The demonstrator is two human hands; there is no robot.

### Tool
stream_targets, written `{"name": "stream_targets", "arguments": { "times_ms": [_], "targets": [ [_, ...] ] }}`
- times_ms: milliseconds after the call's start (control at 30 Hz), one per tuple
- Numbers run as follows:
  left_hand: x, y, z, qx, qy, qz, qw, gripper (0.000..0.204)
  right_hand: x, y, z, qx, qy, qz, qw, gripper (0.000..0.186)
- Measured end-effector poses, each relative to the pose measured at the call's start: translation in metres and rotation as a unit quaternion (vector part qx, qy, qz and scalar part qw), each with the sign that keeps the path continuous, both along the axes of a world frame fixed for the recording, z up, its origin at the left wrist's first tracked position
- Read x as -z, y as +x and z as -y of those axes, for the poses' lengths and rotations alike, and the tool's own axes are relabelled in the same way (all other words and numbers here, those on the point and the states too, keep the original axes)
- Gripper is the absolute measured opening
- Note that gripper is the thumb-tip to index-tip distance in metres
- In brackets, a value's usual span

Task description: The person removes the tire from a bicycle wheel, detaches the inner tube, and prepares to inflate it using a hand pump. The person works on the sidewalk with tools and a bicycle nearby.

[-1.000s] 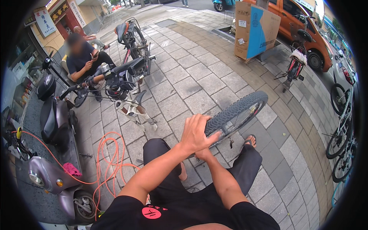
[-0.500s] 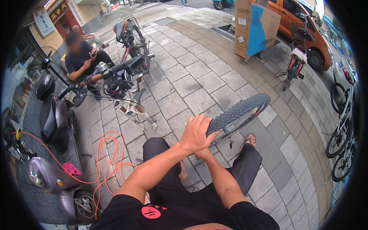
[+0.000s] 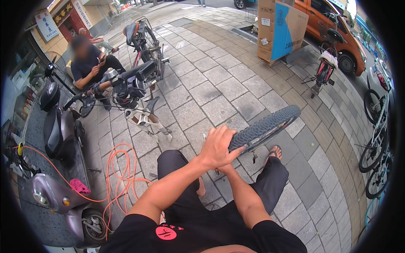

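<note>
Between my knees stands a bicycle wheel with a black knobby tyre, tilted and reaching away to the right. My left hand is wrapped over the near end of the tyre, thumb along one side. Below it, my right hand is at the wheel's lower near part; its fingers are hidden behind my left wrist. A small dark fitting, perhaps a valve or lever, shows under the wheel. Ahead to the left is a bicycle with a white front fork that has no wheel in it.
An orange hose lies coiled on the paving at left, by a purple scooter. A seated person holds a phone beyond the handlebars. A tall cardboard box stands ahead right; parked bicycles line the right.
The wheel has tipped slightly: its far end sits a little lower and farther right, and less of its side shows. Both hands stay on or near its near end.
</note>
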State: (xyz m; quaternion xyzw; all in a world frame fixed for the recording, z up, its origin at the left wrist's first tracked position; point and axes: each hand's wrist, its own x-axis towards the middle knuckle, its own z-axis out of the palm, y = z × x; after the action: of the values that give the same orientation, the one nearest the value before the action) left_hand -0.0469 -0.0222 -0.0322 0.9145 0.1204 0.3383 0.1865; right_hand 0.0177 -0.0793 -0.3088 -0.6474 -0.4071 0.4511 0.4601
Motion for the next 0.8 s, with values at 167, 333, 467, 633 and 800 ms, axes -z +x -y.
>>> {"name": "stream_targets", "arguments": {
  "times_ms": [167, 333, 467, 633, 800],
  "targets": [
    [-0.002, 0.003, 0.004, -0.001, -0.007, -0.01, 1.0, 0.055, -0.011, -0.001, 0.003, 0.013, -0.025, -0.078, 0.997, 0.045],
    [-0.001, 0.003, 0.004, -0.022, -0.018, 0.001, 1.0, 0.054, -0.012, -0.003, 0.003, 0.017, -0.028, -0.115, 0.993, 0.045],
    [0.0, 0.003, 0.003, -0.033, -0.02, 0.008, 0.999, 0.055, -0.011, -0.005, 0.003, 0.022, -0.026, -0.134, 0.99, 0.044],
    [-0.004, 0.005, 0.008, -0.052, -0.026, 0.0, 0.998, 0.052, -0.014, -0.001, 0.003, 0.023, -0.043, -0.146, 0.988, 0.045],
    [-0.003, 0.001, 0.007, -0.063, -0.025, -0.012, 0.998, 0.053, -0.019, -0.004, 0.001, 0.007, -0.061, -0.152, 0.986, 0.045]
  ]
}}
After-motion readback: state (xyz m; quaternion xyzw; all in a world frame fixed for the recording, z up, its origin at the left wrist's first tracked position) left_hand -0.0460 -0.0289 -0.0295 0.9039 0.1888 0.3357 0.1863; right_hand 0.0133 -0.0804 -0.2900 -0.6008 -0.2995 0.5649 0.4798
